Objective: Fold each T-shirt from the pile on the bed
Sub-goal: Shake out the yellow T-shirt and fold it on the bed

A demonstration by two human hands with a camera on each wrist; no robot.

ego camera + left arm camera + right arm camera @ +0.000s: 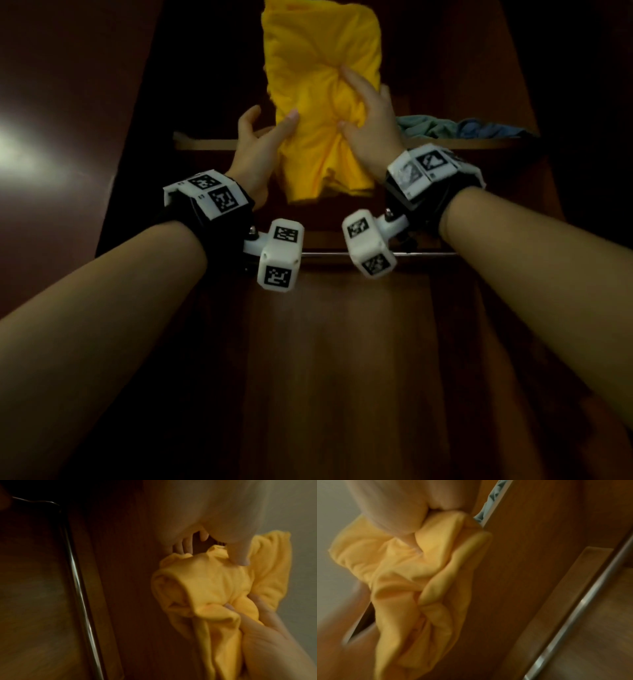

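Observation:
A folded yellow T-shirt point(318, 68) hangs upright in front of a wooden wardrobe shelf point(205, 142), its lower end loose. My right hand point(356, 99) grips the shirt's middle from the right, and the cloth bunches under its fingers. My left hand point(273, 114) holds the left edge, thumb on the front and fingers curved behind. In the left wrist view the thumb presses the yellow T-shirt point(214, 585) while the right hand point(257, 622) clutches it lower down. The right wrist view is blurred; there the yellow T-shirt point(402, 568) is crumpled under my right hand point(399, 520).
Crumpled blue-green clothes point(462, 128) lie on the shelf to the right of the shirt. A metal rail point(325, 254) runs across below my wrists. Dark wooden wardrobe panels point(51, 137) close in on both sides. The lighting is dim.

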